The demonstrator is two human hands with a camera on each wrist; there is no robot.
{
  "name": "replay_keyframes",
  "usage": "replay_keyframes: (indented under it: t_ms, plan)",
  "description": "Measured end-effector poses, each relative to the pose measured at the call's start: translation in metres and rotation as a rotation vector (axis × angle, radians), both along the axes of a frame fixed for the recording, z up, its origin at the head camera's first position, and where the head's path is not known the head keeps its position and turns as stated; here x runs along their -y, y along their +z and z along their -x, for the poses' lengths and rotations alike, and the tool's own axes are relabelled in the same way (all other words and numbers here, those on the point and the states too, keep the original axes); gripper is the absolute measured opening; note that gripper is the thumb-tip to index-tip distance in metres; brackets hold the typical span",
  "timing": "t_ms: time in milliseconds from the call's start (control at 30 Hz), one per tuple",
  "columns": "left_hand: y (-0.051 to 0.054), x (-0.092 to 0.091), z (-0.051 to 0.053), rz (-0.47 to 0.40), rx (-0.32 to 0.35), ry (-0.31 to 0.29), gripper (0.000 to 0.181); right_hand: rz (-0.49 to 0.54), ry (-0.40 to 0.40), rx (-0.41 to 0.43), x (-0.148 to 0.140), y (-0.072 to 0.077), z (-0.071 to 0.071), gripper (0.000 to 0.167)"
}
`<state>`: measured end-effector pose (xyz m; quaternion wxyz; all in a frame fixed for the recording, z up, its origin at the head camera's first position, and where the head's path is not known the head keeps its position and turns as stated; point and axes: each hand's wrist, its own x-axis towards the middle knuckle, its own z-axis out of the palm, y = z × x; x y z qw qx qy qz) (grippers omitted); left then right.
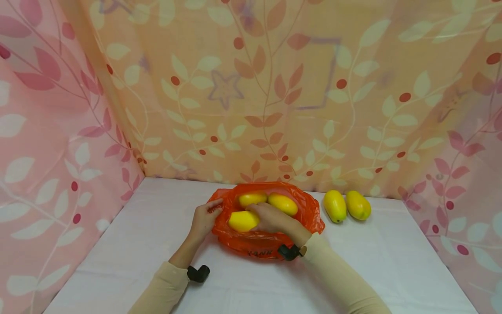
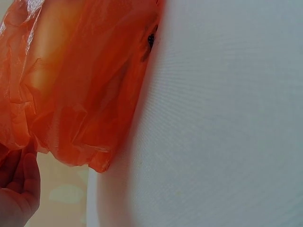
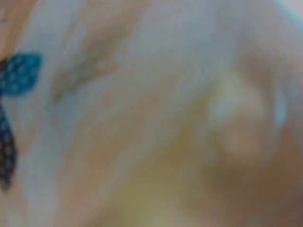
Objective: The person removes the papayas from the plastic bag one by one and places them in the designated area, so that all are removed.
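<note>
Mid-table, toward the rear edge: an orange-red plastic bag (image 1: 237,245) sits on the white tabletop (image 1: 149,244), its mouth spread wide and facing up, dark lettering on the side nearest the wearer.
Fruit inside: from the head camera I count three yellow ones, the front fruit (image 1: 240,222) toward the bag's near left, the back-left fruit (image 1: 252,199) behind it, and the back-right fruit (image 1: 285,204) close beside that one.
Right hand (image 1: 270,217): I see it reaching in over the near rim, fingers curled about the right end of the front fruit and gripping it; the fingertips I cannot make out.
Left hand (image 1: 204,219): at the bag's left rim, fingers bent and nearly closed, pinching the plastic edge.
Left wrist view: I get bent fingers meeting the bag's edge, with a yellowish shape showing through the plastic.
Right wrist view: too blurred for me to read the grip.
Loose fruit: right of the bag I have the left loose fruit (image 1: 335,206) and the right loose fruit (image 1: 358,205), lying side by side near the rear edge.
Wrists: beige sleeves (image 1: 337,274), with black mounts (image 1: 198,274) below the hands.
Surround: leaf-printed cloth (image 1: 266,109) on three sides.
</note>
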<state>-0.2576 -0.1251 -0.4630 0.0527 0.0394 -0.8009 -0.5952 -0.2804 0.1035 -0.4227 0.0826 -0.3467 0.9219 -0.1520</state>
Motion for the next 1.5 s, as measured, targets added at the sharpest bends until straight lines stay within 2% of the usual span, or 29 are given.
replay_keyframes:
  t_ms: [367, 700, 967, 1233, 1367, 1500]
  plan:
    - [-0.001, 0.000, 0.002, 0.013, 0.000, 0.005, 0.035, 0.030, 0.003, 0.014, -0.005, 0.003, -0.001, 0.057]
    - [-0.001, 0.002, 0.002, 0.011, 0.009, -0.003, 0.036, 0.057, -0.061, 0.059, -0.013, 0.009, 0.001, 0.068]
    - [-0.002, 0.002, 0.002, 0.012, 0.007, 0.002, 0.035, 0.086, -0.090, 0.044, -0.021, 0.024, 0.002, 0.071]
    - [-0.001, 0.001, 0.003, -0.005, -0.004, 0.003, 0.035, 0.147, -0.154, 0.094, -0.036, 0.041, -0.003, 0.073]
    - [-0.002, 0.000, 0.002, -0.005, -0.019, 0.005, 0.034, 0.153, -0.161, 0.077, -0.046, 0.049, -0.003, 0.071]
    - [-0.001, -0.001, 0.001, -0.023, -0.006, 0.010, 0.034, 0.176, -0.142, 0.042, -0.059, 0.055, -0.001, 0.066]
